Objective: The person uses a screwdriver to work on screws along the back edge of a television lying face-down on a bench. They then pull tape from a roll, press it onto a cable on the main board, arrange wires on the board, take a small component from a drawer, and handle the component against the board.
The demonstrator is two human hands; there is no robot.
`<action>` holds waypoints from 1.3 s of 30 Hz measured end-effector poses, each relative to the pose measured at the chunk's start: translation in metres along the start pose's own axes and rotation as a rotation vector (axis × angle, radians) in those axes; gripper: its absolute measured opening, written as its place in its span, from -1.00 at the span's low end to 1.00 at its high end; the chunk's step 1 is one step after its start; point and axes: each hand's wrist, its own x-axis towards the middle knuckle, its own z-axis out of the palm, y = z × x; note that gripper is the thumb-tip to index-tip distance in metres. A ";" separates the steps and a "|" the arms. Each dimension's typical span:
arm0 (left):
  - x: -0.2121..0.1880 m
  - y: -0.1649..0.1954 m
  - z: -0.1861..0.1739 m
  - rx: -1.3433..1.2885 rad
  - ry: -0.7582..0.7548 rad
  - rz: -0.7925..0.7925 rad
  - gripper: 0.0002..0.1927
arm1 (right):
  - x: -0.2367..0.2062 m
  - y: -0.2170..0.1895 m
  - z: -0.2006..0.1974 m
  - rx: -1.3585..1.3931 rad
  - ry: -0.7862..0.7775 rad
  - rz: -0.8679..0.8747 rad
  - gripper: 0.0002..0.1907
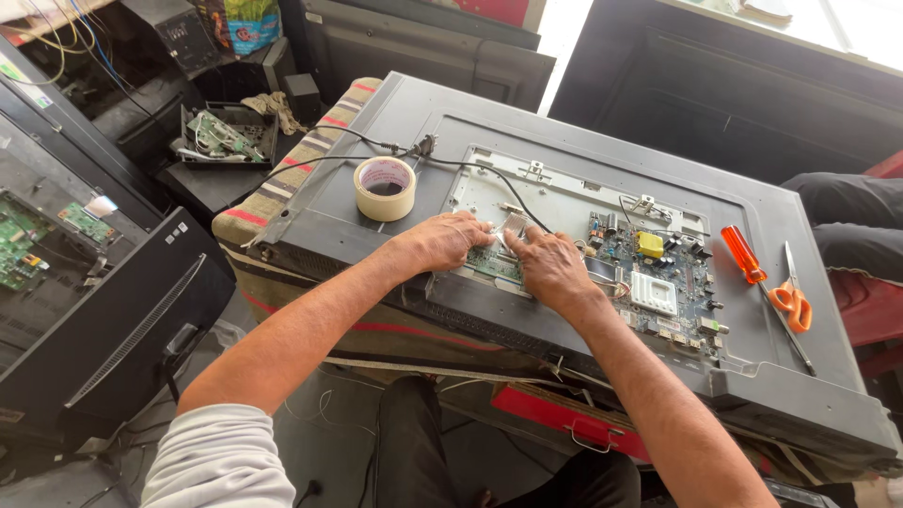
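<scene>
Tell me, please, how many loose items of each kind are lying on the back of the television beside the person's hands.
Roll of tape: 1
Orange-handled screwdriver: 1
Orange-handled scissors: 1
Total: 3
Both the left hand and the right hand rest on a small green circuit board, which is not counted.

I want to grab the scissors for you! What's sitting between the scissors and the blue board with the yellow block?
In the head view, an orange-handled screwdriver lies on the grey panel between the scissors and the blue circuit board.
</scene>
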 end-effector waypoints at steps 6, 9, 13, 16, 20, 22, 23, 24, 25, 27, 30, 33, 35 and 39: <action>-0.004 -0.020 0.009 0.092 -0.009 -0.004 -0.45 | -0.002 -0.003 -0.014 -0.012 -0.053 -0.014 -0.35; -0.007 -0.025 0.013 0.148 -0.085 -0.090 -0.45 | 0.000 -0.002 -0.014 0.023 -0.068 0.001 -0.34; -0.009 -0.021 0.014 0.226 -0.132 -0.136 -0.40 | 0.000 -0.004 -0.012 0.060 -0.006 -0.009 -0.37; -0.013 -0.016 0.010 0.232 -0.141 -0.163 -0.46 | -0.002 -0.005 -0.011 0.045 -0.053 0.009 -0.37; -0.025 -0.013 -0.001 0.178 -0.180 -0.186 -0.46 | -0.003 -0.007 -0.012 0.004 -0.056 -0.019 -0.31; -0.030 -0.010 -0.007 0.137 -0.155 -0.189 -0.48 | -0.002 -0.008 -0.014 -0.005 -0.096 -0.022 -0.31; -0.032 -0.008 -0.009 0.114 -0.146 -0.190 -0.49 | 0.000 -0.007 -0.016 0.008 -0.152 -0.004 -0.30; -0.034 -0.006 -0.010 0.092 -0.136 -0.189 -0.49 | 0.002 -0.006 -0.018 0.016 -0.207 0.015 -0.30; -0.034 -0.004 -0.013 0.074 -0.119 -0.188 -0.49 | 0.005 -0.003 -0.021 0.091 -0.207 0.026 -0.34; -0.035 0.000 -0.016 0.065 -0.085 -0.186 -0.51 | 0.009 0.005 -0.028 0.244 -0.214 0.046 -0.42; -0.033 0.005 -0.017 0.123 -0.033 -0.180 -0.58 | 0.007 0.028 -0.041 0.585 -0.253 0.264 -0.59; -0.024 0.012 -0.011 0.129 0.082 -0.125 -0.62 | -0.006 0.051 -0.049 0.568 0.054 0.025 -0.64; -0.014 0.019 -0.003 0.019 0.238 -0.006 -0.61 | -0.020 0.064 -0.053 0.519 0.064 0.041 -0.67; 0.004 0.035 0.015 -0.112 0.330 0.182 -0.53 | -0.045 0.075 -0.053 0.479 -0.081 0.127 -0.63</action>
